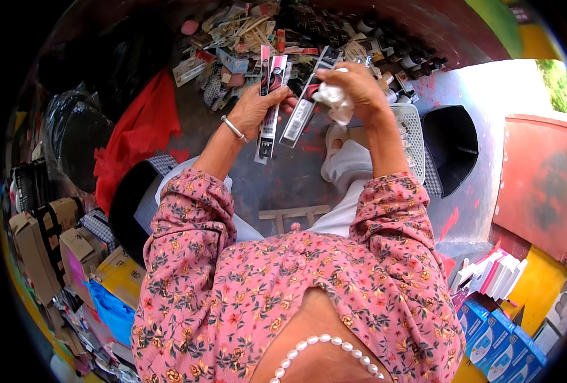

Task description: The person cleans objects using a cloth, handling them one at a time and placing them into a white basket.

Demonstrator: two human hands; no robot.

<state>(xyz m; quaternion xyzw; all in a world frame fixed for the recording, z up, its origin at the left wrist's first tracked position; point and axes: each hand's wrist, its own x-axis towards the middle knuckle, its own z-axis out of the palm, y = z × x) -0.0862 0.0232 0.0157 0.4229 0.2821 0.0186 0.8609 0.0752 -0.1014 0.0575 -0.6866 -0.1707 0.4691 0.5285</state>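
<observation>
Over the dark floor (248,195), I have the left hand (253,110) gripping slim packets (267,137) mid-length, probably to keep them together; the right hand (363,90) holds a tilted packet (298,121) and crumpled white wad (335,102), seemingly leaving the packet's near end free

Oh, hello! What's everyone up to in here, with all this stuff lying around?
A person in a pink floral shirt is handling small packaged goods. The left hand grips slim packages; the right hand holds another slim package and a crumpled whitish wad, whether cloth or plastic I can't tell. Beyond the hands lies a jumbled pile of mixed items, with a white perforated basket off to the right.
</observation>
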